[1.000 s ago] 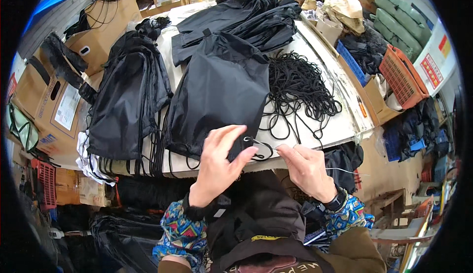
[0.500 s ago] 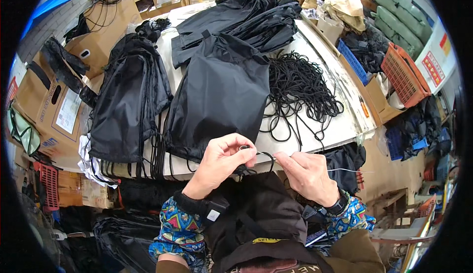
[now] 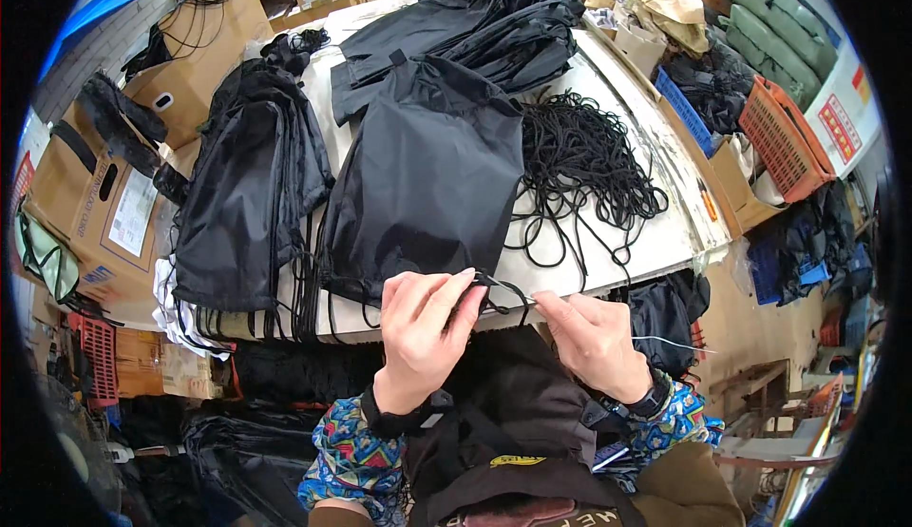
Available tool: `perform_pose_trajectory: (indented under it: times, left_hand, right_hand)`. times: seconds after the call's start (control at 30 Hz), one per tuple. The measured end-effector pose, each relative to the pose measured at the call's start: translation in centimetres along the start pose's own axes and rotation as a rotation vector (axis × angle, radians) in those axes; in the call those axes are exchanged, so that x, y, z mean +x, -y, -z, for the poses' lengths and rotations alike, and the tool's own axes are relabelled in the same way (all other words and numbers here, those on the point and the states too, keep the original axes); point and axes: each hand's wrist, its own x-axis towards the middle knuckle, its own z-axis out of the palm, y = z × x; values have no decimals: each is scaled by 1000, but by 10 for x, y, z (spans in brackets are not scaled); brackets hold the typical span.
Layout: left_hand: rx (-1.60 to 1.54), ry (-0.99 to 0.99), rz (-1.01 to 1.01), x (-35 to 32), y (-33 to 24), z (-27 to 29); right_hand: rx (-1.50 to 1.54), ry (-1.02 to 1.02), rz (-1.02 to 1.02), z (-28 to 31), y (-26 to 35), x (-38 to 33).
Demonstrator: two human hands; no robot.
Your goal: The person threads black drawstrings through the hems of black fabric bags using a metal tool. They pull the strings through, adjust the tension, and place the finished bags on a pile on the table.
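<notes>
Close to the table's near edge, my left hand (image 3: pixel 425 327) pinches black cord (image 3: pixel 521 301), part of which loops across the gap between my hands. My right hand (image 3: pixel 591 339) is closed on a thin pale wire (image 3: pixel 673 343). One end of the wire reaches to my left fingertips; the other trails out past my right wrist. Just beyond my left fingers lies a black drawstring bag (image 3: pixel 427 180), flat on the pale table. What exactly sits between the left fingertips is partly hidden.
A tangled heap of black cords (image 3: pixel 589 166) lies right of the bag. A stack of black bags (image 3: pixel 247 204) with hanging cords is at left, more folded black bags (image 3: pixel 465 28) behind. Cardboard boxes (image 3: pixel 114 204) stand left; an orange basket (image 3: pixel 784 137) stands right.
My left hand has turned so its back faces up, its fingertips now at the wire's end near the cord. The right hand has stayed nearly in place.
</notes>
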Motion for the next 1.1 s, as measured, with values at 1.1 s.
perform_pose_trajectory:
  times: [1.1]
  left_hand:
    - [-416, 292, 474, -52, -8, -27]
  right_hand:
    - [317, -81, -432, 1, -2, 0]
